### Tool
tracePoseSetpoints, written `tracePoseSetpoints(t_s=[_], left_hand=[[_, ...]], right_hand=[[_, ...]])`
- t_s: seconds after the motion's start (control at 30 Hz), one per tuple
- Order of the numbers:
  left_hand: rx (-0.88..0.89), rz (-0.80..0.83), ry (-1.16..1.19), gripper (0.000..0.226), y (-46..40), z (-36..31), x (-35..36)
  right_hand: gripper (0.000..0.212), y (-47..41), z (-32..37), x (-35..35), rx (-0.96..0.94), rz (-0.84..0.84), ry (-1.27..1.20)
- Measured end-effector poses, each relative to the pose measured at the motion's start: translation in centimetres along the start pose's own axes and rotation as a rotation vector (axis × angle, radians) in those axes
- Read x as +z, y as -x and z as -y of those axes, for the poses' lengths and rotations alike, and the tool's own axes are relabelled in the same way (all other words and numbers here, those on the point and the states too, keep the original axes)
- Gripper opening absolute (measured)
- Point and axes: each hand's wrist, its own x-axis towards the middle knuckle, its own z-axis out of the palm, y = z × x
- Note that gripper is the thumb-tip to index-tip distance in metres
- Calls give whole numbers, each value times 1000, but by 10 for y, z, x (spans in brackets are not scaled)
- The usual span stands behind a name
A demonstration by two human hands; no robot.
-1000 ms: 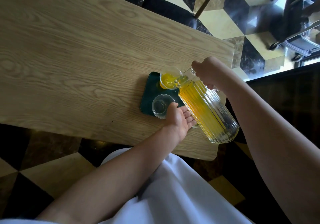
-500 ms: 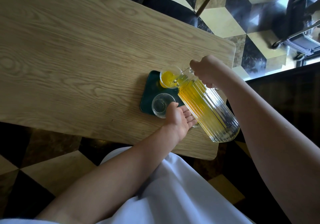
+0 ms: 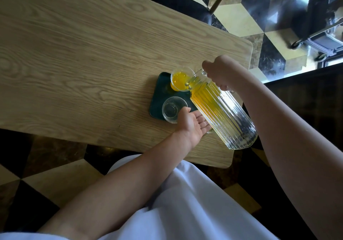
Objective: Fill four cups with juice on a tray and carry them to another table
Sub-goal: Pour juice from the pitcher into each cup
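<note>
**Pitcher tilting over the far cup on the green tray**

The right hand (image 3: 221,72) is closing around the handle of a ribbed glass pitcher (image 3: 224,113) and is holding it tilted. The long axis of the pitcher is running diagonally: its spout is pointing up-left toward the far cup (image 3: 181,81), and its base is hanging out over the near right edge of the table. Orange juice (image 3: 207,100) is lying along the lower side of the pitcher, near the spout, and the far cup is already holding yellow juice.

The left hand (image 3: 193,122) is lying open and flat, fingers together and stretched toward the pitcher, just beside the empty clear cup (image 3: 173,109). Whether the thumb is touching this cup, I cannot tell. Both cups are standing upright on a dark green tray (image 3: 157,95), which is sitting near the right end of a light wooden table (image 3: 83,54).

A chair with a dark seat (image 3: 181,4) is standing at the far side of the table. The floor (image 3: 278,41) is showing a pattern of cream, brown and black marble cubes. White cloth (image 3: 185,212) is covering the person's lap.
</note>
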Motion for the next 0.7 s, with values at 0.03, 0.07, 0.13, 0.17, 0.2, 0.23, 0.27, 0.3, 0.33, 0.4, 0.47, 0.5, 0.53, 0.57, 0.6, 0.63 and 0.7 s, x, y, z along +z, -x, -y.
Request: tracePoseSetpoints(t_s=[0.03,0.07,0.13,0.17,0.2,0.23,0.27,0.3,0.33,0.4,0.47,0.5,0.53,0.57,0.6,0.63,0.7], left_hand=[[-1,4,9,64,-1,1,-1],[0,7,19,64,-3,1,-1],[5,12,28,64,-4,2,-2],[9,11,30,63,-5,2,-2],[14,12,30,63,-4,2,-1],[17,14,23,63,-5,2,-1],[20,12,9,62,-6,2,-2],[22,3,-5,60,-8,2,-4],[25,-4,-14,58,-11,2,-6],[35,-18,-35,58,-16,1,-10],[43,-39,-55,62,-17,1,-11],[53,-42,-69,62,-15,1,-10],[66,-44,-84,62,-15,2,-10],[81,-48,-103,62,-14,2,-10],[100,-54,-126,62,-13,3,-10],[119,-59,-145,61,-12,4,-9],[148,-64,-179,56,-10,4,-9]], right_hand=[[39,1,0,0,-7,-3,-5],[39,1,-1,-1,-15,-9,-14],[38,3,-1,0,-22,-19,-22],[38,3,-1,1,-22,-17,-15],[37,4,-1,1,-19,-2,-2],[36,5,-2,0,-13,28,12],[36,6,-3,0,-16,45,13],[35,7,-4,-2,-38,33,-10],[36,8,-7,-2,-79,1,-44],[36,12,-11,-4,-140,-46,-81],[36,16,-14,-4,-156,-54,-101],[36,18,-15,-4,-161,-53,-109],[37,19,-16,-4,-160,-50,-111],[37,19,-17,-5,-159,-50,-116],[37,21,-18,-5,-163,-59,-127],[37,24,-20,-7,-168,-69,-139],[38,29,-24,-9,-168,-89,-165]])
